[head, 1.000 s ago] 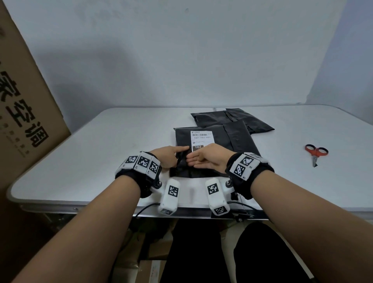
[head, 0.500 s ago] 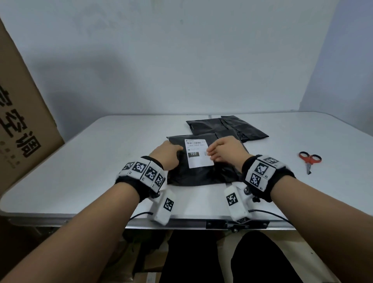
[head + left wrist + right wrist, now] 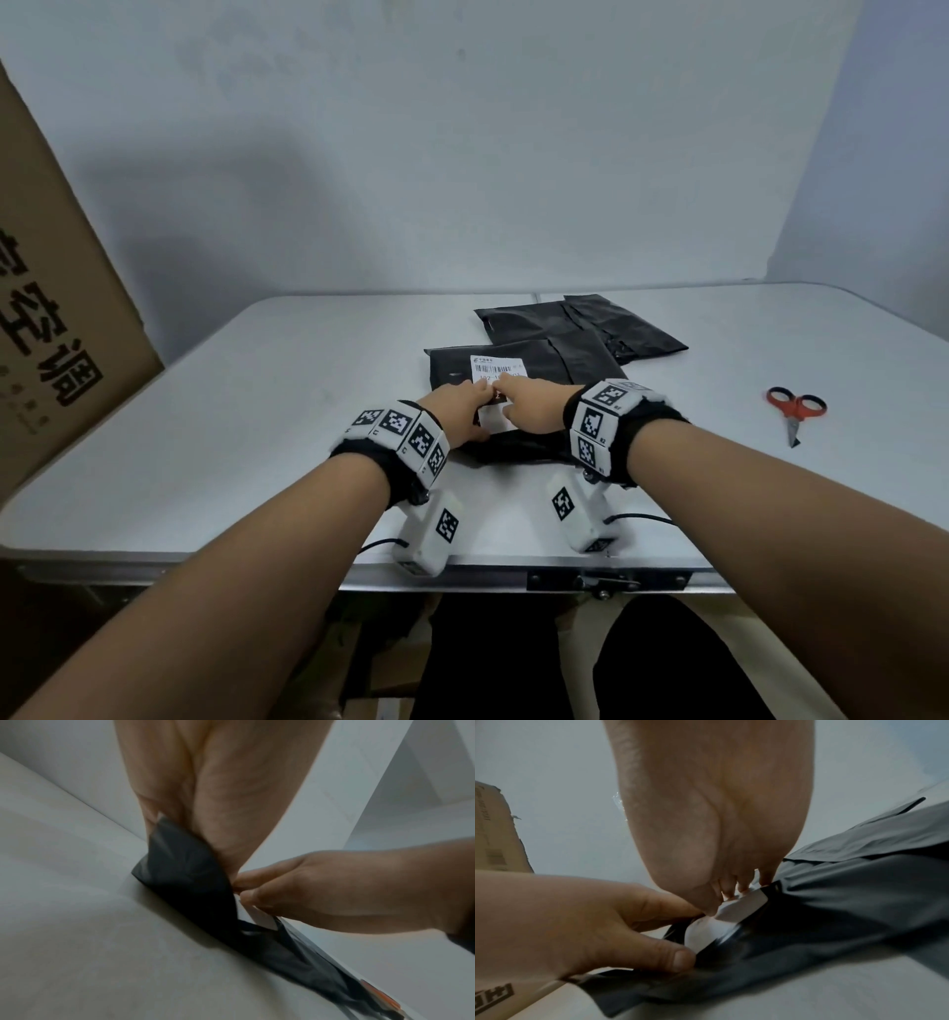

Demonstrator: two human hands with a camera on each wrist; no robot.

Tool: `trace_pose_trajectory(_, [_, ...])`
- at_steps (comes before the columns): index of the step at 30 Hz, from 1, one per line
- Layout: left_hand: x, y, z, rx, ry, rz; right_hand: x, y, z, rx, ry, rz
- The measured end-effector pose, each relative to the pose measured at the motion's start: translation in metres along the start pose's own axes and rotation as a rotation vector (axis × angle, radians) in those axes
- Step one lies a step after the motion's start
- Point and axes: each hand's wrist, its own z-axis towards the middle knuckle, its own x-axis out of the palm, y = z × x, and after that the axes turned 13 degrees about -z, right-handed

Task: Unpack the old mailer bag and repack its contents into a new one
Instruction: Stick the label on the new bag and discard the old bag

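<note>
The old black mailer bag (image 3: 580, 360) lies on the table with a white shipping label (image 3: 495, 367) on top. My left hand (image 3: 464, 408) grips the bag's near left part and lifts a fold of it (image 3: 185, 872). My right hand (image 3: 524, 406) meets it over the label. In the right wrist view its thumb and fingertips (image 3: 713, 902) pinch the bag at the white label's edge (image 3: 741, 904), right next to the left hand's thumb (image 3: 680, 959). A second black mailer bag (image 3: 590, 324) lies flat just behind.
Red-handled scissors (image 3: 796, 411) lie on the white table (image 3: 257, 411) to the right. A large cardboard box (image 3: 51, 334) stands against the table's left side. A grey wall rises behind the table. The table's front edge is close under my wrists.
Half a second ago my hands were apart at either side of the label. They have come together over its near part, and the bag's near edge is bunched up.
</note>
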Motion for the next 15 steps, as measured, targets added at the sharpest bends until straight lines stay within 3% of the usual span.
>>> trace_pose_trajectory(9, [-0.005, -0.002, 0.003, 0.013, 0.038, 0.092, 0.0, -0.004, 0.029, 0.063, -0.002, -0.068])
trace_pose_trajectory(15, [-0.019, -0.007, 0.014, -0.065, 0.119, 0.11, 0.003, -0.009, 0.038, 0.087, 0.007, -0.037])
